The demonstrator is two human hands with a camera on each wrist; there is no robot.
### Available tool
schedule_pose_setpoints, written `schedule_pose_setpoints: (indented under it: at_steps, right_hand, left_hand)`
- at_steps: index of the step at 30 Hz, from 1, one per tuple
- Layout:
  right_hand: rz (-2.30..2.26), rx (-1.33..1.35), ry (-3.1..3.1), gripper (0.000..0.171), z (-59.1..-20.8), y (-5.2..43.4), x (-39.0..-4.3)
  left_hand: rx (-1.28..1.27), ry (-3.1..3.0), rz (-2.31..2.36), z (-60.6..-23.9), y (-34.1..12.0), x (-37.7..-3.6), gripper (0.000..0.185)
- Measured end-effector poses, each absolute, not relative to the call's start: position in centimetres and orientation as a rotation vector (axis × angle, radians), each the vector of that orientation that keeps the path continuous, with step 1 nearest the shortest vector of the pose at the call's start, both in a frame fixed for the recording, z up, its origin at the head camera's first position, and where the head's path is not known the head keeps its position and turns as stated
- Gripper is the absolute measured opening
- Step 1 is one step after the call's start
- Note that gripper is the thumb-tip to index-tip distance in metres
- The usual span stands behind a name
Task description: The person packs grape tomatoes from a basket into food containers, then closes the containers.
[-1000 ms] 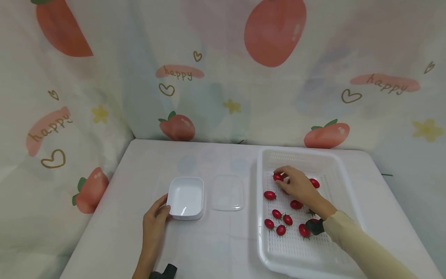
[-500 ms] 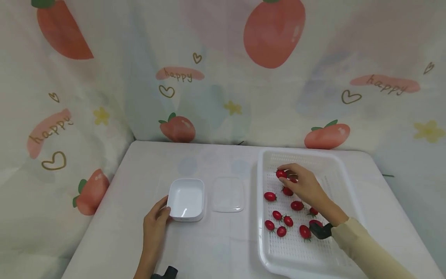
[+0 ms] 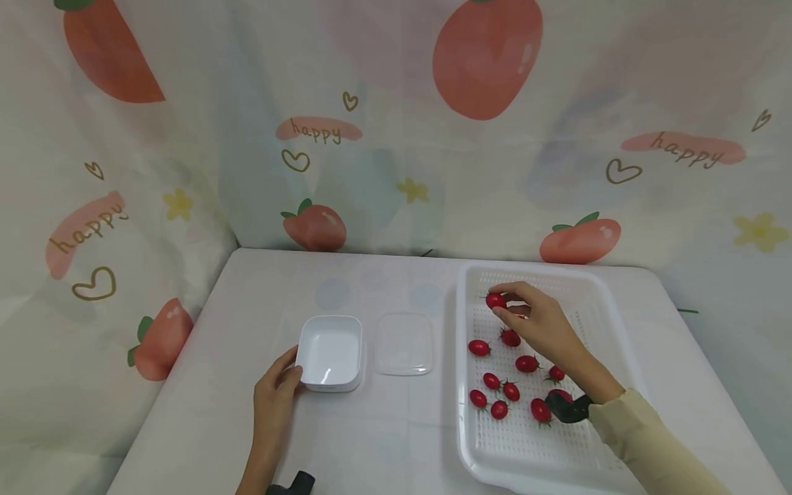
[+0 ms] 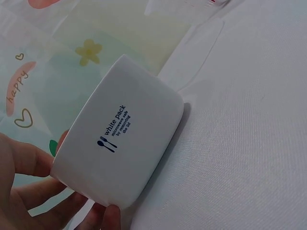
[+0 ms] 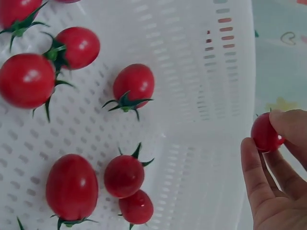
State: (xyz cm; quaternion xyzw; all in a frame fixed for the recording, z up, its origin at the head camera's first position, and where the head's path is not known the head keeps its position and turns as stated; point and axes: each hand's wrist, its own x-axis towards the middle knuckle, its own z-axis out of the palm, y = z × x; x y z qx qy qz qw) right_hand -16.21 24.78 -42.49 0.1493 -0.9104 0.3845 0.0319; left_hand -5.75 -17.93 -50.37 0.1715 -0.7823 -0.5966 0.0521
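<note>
My right hand (image 3: 538, 320) pinches a red cherry tomato (image 3: 495, 301) between thumb and fingertips, above the far left part of a white perforated basket (image 3: 463, 419). The held cherry tomato (image 5: 265, 132) also shows in the right wrist view, with the basket wall to its left. Several more cherry tomatoes (image 3: 526, 364) with green stems lie on the basket floor. On the left, my left hand (image 3: 276, 388) grips the left side of a square white lunch box (image 3: 330, 350). Blue print marks the side of that box (image 4: 120, 129) in the left wrist view.
A clear flat lid (image 3: 404, 344) lies on the white-covered table (image 3: 383, 433), between the lunch box and the basket. Behind the table hangs a backdrop (image 3: 383, 227) with printed fruit and hearts. A dark strap piece (image 3: 566, 408) sits at my right wrist.
My right hand has lifted the cherry tomato up from among the others, uncovering another tomato below it. The left hand and the lunch box stay in place.
</note>
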Motion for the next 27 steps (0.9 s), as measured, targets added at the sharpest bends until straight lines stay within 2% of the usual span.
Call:
schedule_pose_setpoints:
  at_steps: [18, 27]
  right_hand:
    - [1.53, 0.473, -2.76, 0.043, -40.1, 22.5, -15.9]
    - [1.566, 0.477, -2.795, 0.046, -40.3, 21.4, -16.4]
  left_hand:
    - [0.491, -2.361, -1.857, -49.9, -17.8, -5.6, 0.041]
    - [0.513, -2.38, -1.886, -50.2, -18.2, -5.7, 0.041]
